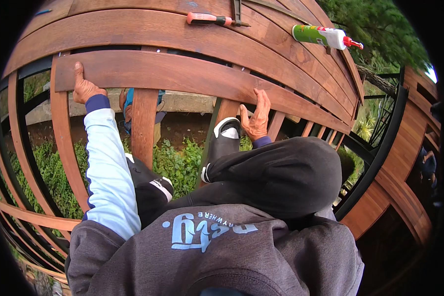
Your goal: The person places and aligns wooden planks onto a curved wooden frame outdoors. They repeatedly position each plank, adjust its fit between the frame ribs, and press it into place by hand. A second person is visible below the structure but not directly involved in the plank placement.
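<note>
Plank: we see a long reddish-brown wooden plank (182, 74) lying across the upright slats.
Left hand (85, 89): our fingers grip its left end.
Right hand (255, 117): fingers curled over its lower edge.

Smooth, satin-stained wooden plank (182, 74); glossy plastic glue bottle (323, 36).

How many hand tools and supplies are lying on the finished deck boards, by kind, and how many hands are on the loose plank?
Screwdriver with orange-red handle: 1
Green and white glue bottle with red nozzle: 1
Hands on the loose plank: 2, the left hand near its left end and the right hand further right
Total: 4
</note>
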`<state>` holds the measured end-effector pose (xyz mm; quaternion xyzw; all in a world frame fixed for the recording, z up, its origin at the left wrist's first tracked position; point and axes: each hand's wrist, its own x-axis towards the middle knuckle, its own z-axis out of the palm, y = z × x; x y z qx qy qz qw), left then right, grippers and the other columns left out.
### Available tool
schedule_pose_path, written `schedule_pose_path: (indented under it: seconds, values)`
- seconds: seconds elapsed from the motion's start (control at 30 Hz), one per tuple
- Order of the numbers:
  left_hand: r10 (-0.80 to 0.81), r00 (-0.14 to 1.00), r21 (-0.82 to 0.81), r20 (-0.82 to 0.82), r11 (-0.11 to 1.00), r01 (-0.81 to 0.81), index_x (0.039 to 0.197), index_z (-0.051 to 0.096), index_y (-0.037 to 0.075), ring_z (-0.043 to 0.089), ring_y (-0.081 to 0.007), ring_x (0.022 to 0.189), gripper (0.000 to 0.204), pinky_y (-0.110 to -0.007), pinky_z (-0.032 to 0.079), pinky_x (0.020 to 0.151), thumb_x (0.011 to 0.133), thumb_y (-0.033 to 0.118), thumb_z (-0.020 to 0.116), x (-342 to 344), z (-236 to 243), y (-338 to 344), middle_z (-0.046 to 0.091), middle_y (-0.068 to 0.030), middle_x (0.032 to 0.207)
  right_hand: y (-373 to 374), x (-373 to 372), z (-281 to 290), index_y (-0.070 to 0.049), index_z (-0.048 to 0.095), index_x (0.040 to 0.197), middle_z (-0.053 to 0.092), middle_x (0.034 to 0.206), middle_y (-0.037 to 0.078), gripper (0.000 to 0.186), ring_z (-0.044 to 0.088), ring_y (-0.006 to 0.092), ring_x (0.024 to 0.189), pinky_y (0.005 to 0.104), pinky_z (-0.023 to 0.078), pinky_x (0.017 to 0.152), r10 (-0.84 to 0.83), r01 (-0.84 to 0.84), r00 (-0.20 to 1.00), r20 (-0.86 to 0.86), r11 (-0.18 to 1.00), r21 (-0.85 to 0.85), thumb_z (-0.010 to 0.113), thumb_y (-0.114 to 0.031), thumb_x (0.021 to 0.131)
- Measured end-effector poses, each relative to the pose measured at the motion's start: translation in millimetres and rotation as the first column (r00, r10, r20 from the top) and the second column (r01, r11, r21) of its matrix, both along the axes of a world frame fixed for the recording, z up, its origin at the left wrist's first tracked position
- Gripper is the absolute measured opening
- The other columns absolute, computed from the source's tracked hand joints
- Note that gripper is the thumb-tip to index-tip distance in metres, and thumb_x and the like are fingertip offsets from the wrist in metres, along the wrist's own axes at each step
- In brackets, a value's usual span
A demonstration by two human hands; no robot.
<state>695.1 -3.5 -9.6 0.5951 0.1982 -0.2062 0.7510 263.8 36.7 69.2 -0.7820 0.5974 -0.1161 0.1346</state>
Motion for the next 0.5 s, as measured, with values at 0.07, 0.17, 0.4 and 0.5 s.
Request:
schedule_pose_path:
  seconds: [0.07, 0.17, 0.4, 0.5]
  values:
    - [-0.011, 1.0, -0.009, -0.009, 1.0, 0.011, 0.095, 0.058, -0.009, 0.064, -0.0312, 0.073, 0.044, -0.047, 0.058, 0.069, 0.064, 0.011, 0.083, 3, -5, 1, 0.064, -0.0184, 0.094, 27, -16, -8, 0.0, 0.05, 0.117, 0.056, 0.112, 0.019, 0.036, 0.055, 0.0314, 0.101, 0.042, 0.045, 0.087, -0.221, 0.208, 0.965, 0.142, 0.973, 0.1, 0.06, -0.009, 0.083]
    - [-0.078, 0.997, -0.12, -0.021, 0.99, 0.074, 0.1, 0.056, -0.008, 0.064, -0.0314, 0.076, 0.048, -0.05, 0.058, 0.071, 0.065, 0.012, 0.082, 10, -15, 4, 0.063, -0.0185, 0.098, 48, -37, -18, 0.001, 0.055, 0.109, 0.061, 0.093, 0.008, 0.024, 0.058, 0.0155, 0.074, 0.0335, 0.052, 0.063, -0.708, 0.567, 0.658, 0.256, 0.69, 0.449, 0.049, -0.017, 0.094]
    - [-0.216, 0.975, -0.18, -0.06, 0.963, 0.202, 0.103, 0.057, -0.008, 0.065, -0.0323, 0.079, 0.047, -0.049, 0.058, 0.073, 0.07, 0.018, 0.079, 8, -22, 3, 0.064, -0.019, 0.1, 28, -63, -34, -0.001, 0.056, 0.102, 0.06, 0.089, 0.008, 0.025, 0.059, 0.0134, 0.07, 0.0289, 0.054, 0.053, -0.86, 0.548, 0.223, 0.459, 0.5, 0.671, 0.045, -0.022, 0.097]
    - [-0.108, 0.992, 0.071, -0.071, 0.991, 0.113, 0.093, 0.06, -0.009, 0.061, -0.0273, 0.073, 0.05, -0.044, 0.056, 0.068, 0.066, 0.027, 0.083, 11, -16, 5, 0.063, -0.0161, 0.091, 5, -58, -19, -0.001, 0.062, 0.074, 0.057, 0.055, 0.005, 0.039, 0.054, 0.0134, 0.048, 0.0294, 0.044, 0.047, -0.569, 0.524, 0.823, 0.009, 0.765, 0.375, 0.048, -0.033, 0.093]
